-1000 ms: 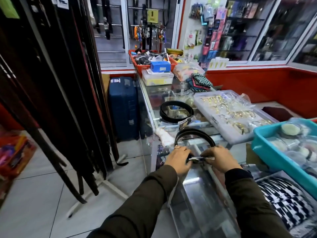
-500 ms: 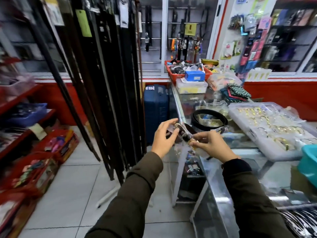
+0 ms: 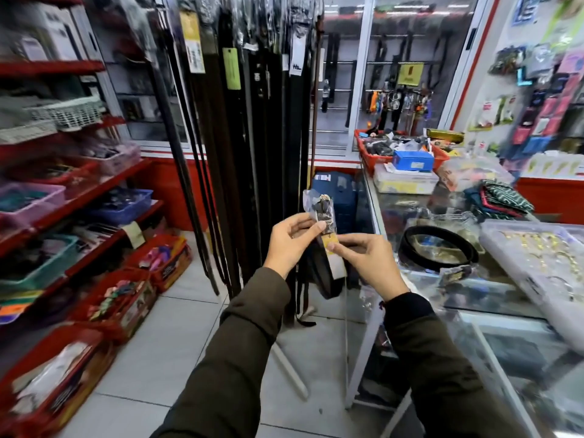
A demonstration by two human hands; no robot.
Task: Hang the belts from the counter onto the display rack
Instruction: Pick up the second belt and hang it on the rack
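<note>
I hold a dark belt (image 3: 325,267) in front of me with both hands, buckle end up. Its buckle (image 3: 322,210) is wrapped in clear plastic and a yellow tag hangs just below it. My left hand (image 3: 292,240) pinches the belt below the buckle. My right hand (image 3: 363,259) grips it at the tag, and the strap droops in a loop beneath. The display rack (image 3: 252,128) stands just behind, full of long dark hanging belts. A second black belt (image 3: 439,251) lies coiled on the glass counter (image 3: 493,289) to the right.
A clear tray of gold buckles (image 3: 537,257) sits on the counter's right side. Red baskets (image 3: 401,150) and boxes stand at its far end. Red shelves with bins (image 3: 63,197) line the left wall. A blue suitcase (image 3: 335,197) stands behind the rack on the tiled floor.
I lifted the belt off the counter and turned left toward the rack. The buckle end has risen and now points upward between my hands.
</note>
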